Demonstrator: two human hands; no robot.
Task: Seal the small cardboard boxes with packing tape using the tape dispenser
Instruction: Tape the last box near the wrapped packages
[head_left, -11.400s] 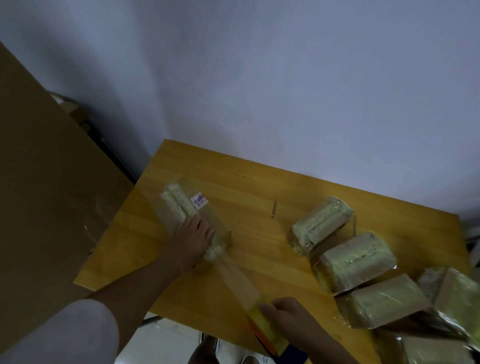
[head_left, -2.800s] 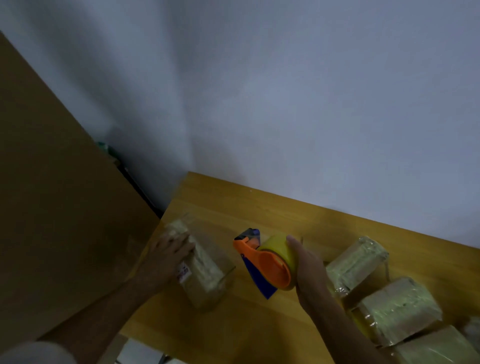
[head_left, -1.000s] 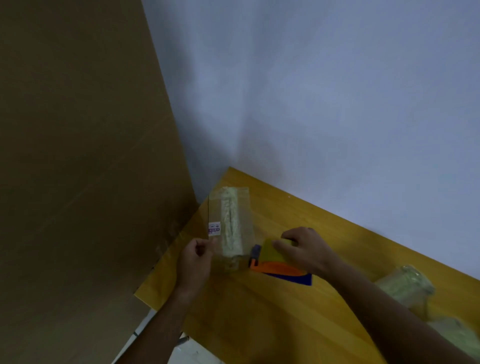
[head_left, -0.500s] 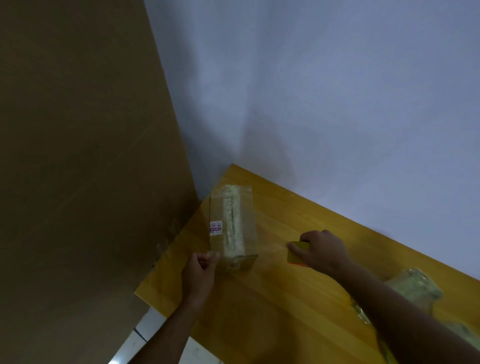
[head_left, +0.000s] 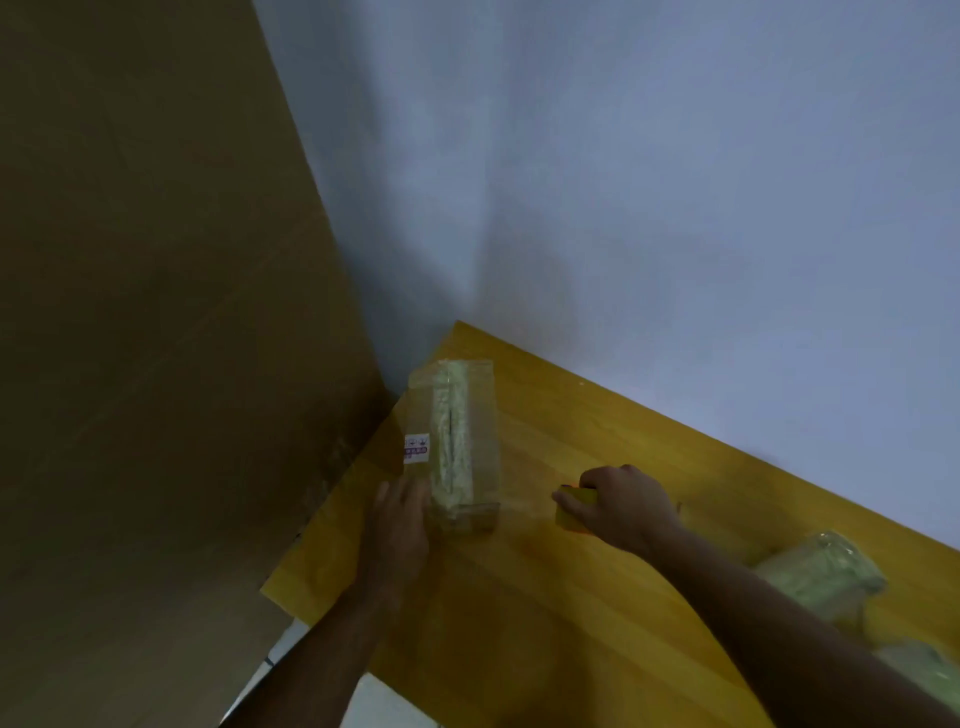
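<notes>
Pale wall and a big sheet of brown cardboard (head_left: 156, 312) hem in the corner of the yellow wooden table (head_left: 519, 623) where the person is working. 1 small cardboard box (head_left: 457, 447), already banded with clear tape along its top, lies near that corner with a little printed label (head_left: 416, 448) on its left side. At least 2 more wrapped boxes (head_left: 821, 577) sit well apart at the right edge.

What worries me is the tape: a faint clear strip seems to run from the box's near end toward the dispenser, though the dim light makes it hard to be sure. If the box is not held firm it could slide or swing, and the strip could wrinkle or stick to the table instead of the cardboard.

As for the grip, the left hand (head_left: 402, 512) lies with its fingers fairly straight against the box's near left corner, pressing rather than clasping. The right hand (head_left: 621, 506) is curled round the tape dispenser (head_left: 574, 512), only a yellow part showing, resting on the table near the box's right.
</notes>
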